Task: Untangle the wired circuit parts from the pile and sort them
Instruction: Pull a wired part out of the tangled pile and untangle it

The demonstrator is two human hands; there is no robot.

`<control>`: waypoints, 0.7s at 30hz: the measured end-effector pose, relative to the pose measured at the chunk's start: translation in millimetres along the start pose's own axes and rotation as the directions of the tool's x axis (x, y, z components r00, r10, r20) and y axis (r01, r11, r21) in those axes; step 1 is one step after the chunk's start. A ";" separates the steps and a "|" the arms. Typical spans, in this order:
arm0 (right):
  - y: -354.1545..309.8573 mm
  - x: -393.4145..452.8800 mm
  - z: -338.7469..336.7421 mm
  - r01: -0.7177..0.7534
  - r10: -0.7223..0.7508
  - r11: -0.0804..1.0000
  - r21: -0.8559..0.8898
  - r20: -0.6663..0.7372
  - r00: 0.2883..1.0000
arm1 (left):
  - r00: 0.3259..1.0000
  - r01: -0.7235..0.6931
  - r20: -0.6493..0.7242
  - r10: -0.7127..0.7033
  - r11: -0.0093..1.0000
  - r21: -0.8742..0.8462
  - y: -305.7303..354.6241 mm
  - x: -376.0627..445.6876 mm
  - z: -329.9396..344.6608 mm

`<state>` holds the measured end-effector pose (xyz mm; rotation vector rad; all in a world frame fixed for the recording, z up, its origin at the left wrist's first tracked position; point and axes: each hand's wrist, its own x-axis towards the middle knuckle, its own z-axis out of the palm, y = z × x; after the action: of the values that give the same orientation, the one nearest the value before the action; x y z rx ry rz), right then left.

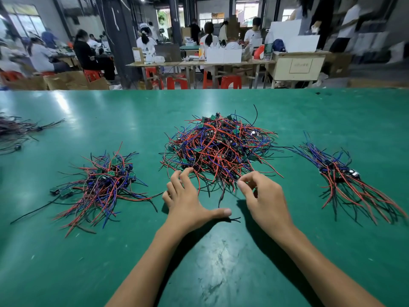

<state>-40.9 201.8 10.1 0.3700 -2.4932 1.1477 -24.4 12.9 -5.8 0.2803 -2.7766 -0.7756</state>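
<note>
Pile lies just beyond both hands' grip.

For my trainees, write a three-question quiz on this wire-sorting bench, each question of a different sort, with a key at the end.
1. True or false: the left hand lies with straight fingers beside the big central pile of red, blue and black wired circuit parts.
2. Which group has its wires combed mostly one way? A the smaller tangled heap on the left; B the bundle on the right.
3. Fill in: the right hand curls its fingers at the pile's ___ edge, on the green table mat.

Key: 1 true; 2 B; 3 near.
</note>
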 end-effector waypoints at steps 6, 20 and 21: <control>-10.2 -9.4 0.3 0.243 -0.169 0.961 -0.129 0.421 0.891 | 0.972 -0.175 -0.194 0.136 0.963 -0.203 0.7 5.7 -13.3; -12.3 -1.1 -11.9 0.373 -0.306 0.914 -0.164 0.327 0.894 | 0.836 -0.526 0.060 0.546 0.828 -0.195 6.3 -1.4 -17.9; -9.5 0.1 -14.3 0.354 -0.309 0.924 -0.143 0.265 0.913 | 0.848 -0.504 0.035 0.529 0.826 -0.252 8.5 -2.3 -19.0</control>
<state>-34.2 206.8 25.1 0.8871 -2.5755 0.7604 -17.8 11.4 14.0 -0.5576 -2.6102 -0.9686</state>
